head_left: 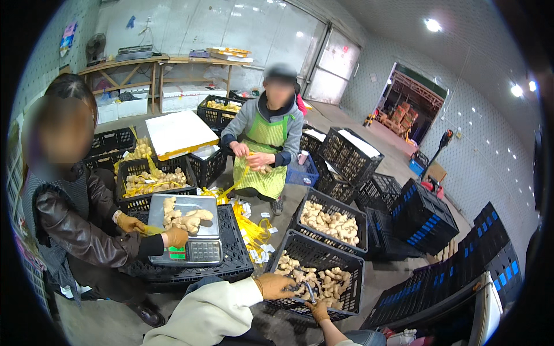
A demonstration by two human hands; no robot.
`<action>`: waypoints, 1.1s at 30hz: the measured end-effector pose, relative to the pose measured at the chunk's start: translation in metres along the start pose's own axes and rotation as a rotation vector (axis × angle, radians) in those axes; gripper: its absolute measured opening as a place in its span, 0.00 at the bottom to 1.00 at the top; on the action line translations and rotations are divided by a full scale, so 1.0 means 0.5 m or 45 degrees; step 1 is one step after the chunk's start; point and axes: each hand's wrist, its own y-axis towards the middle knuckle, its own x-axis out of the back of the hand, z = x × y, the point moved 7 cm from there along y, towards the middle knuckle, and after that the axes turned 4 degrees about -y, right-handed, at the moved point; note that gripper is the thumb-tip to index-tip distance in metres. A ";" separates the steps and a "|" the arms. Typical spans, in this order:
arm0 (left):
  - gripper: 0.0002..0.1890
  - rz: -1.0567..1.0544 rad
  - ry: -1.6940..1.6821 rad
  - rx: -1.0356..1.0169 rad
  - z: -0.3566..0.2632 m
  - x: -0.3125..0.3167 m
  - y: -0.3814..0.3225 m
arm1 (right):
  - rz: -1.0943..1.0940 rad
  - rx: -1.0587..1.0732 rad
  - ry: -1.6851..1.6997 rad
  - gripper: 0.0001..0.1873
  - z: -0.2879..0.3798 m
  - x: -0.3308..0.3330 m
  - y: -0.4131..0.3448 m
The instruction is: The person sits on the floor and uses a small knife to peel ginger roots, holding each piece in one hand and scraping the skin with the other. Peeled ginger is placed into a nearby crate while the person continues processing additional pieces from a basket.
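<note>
My left hand, in a tan glove, reaches over the left wall of a black plastic crate of ginger. Its fingers point at the ginger roots; whether they grip a piece is unclear. A slim, curved metal tool rises from my right hand, which is also gloved and sits at the crate's near side. I cannot make out the tool's exact kind. Just behind stands a second black crate, filled higher with ginger roots.
A co-worker's gloved hand is beside ginger on a digital scale. Another person in a green apron holds yellow netting. Yellow net bags with tags lie on the floor. Stacked black crates stand at right.
</note>
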 end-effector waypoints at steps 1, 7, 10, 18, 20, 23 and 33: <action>0.26 -0.078 0.055 -0.003 0.001 0.010 0.006 | -0.057 0.088 0.016 0.24 0.014 -0.003 -0.011; 0.20 -0.489 -0.046 0.135 0.025 0.066 0.009 | -0.196 0.117 0.186 0.23 0.061 -0.033 -0.109; 0.20 -0.696 -0.124 0.177 0.029 0.097 -0.003 | -0.291 0.166 -0.029 0.22 0.093 -0.035 -0.165; 0.13 -0.899 -0.496 0.122 0.058 0.142 -0.018 | -0.314 0.193 0.105 0.18 0.209 -0.078 -0.319; 0.13 -0.823 -0.467 0.071 0.053 0.141 -0.006 | -0.103 0.054 0.178 0.18 0.209 -0.102 -0.334; 0.12 -0.784 -0.392 0.078 0.041 0.149 0.008 | -0.010 0.053 0.128 0.20 0.227 -0.111 -0.355; 0.12 -0.727 -0.422 0.087 -0.007 0.160 -0.017 | 0.657 -0.062 0.099 0.23 0.206 -0.108 -0.296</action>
